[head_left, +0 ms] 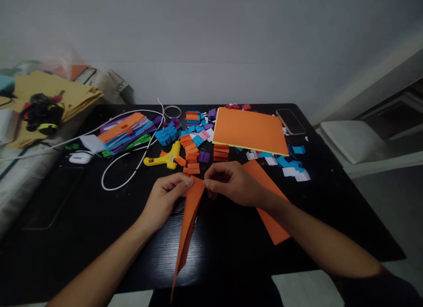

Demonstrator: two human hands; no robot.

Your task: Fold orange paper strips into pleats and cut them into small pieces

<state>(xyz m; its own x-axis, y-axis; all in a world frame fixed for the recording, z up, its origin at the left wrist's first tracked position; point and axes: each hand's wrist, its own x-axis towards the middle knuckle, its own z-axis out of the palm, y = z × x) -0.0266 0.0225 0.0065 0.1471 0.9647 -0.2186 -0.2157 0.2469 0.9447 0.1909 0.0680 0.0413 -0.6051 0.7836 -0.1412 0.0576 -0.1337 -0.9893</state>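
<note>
A folded sheet of orange paper (189, 223) hangs between my hands over the table's front part, its lower end tapering toward me. My left hand (167, 197) pinches its upper left corner between thumb and fingers. At the upper right corner, my right hand (233, 183) pinches the same sheet with thumb and forefinger. Under my right forearm lies another orange paper strip (267, 201), partly covered. Just beyond my hands are small folded orange paper pieces (191, 168) and a yellow glue gun (165, 157).
Orange sheets (251, 128) lie stacked at the back right, near a phone (291, 122) and blue and white scraps (294, 168). Leftward are a looping white cable (109, 183), a bundle of coloured paper strips (127, 133) and a white earbud case (81, 157). A wall (211, 47) stands behind.
</note>
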